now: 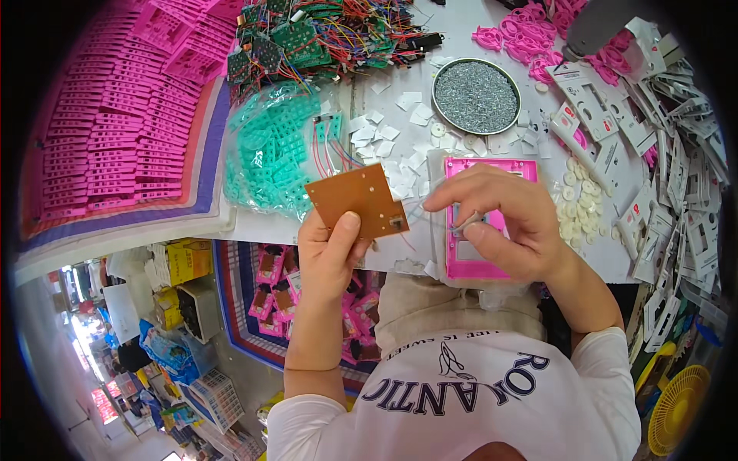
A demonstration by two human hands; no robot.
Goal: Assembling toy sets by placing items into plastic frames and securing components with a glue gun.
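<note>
Working over a white table [492, 31] crowded w/ parts, we logged items big to small. Far left: stacked rows of pink plastic strips [115, 131], filling that whole side. Beside them, a clear bag of teal keypad pieces [265, 154]. Top centre: a heap of green circuit boards w/ red & blue wires [307, 38]. Right side: white plastic panels [676, 177] piled along the edge, pink ring-shaped parts [530, 34] above them. Round tin of small grey screws [476, 96] sat top centre-right, w/ white paper squares [384, 142] scattered to its left and below. Pink frame [480, 223] lay flat on the table under our right hand, near its front edge; small cream discs [576, 207] just right of it.

Our left hand [330, 250] was raised, thumb pressed on the near face & fingers curled behind, closed on a brown square circuit board [357, 201], held tilted above the table, approx centre, just left of the pink frame. Our right hand [500, 219] hovered over the frame, thumb & forefinger pinched tight on a small thin metal piece [467, 222]; couldn't tell what kind. Thin wires ran between board & right hand, faint. Hands near each other, not touching.
</note>
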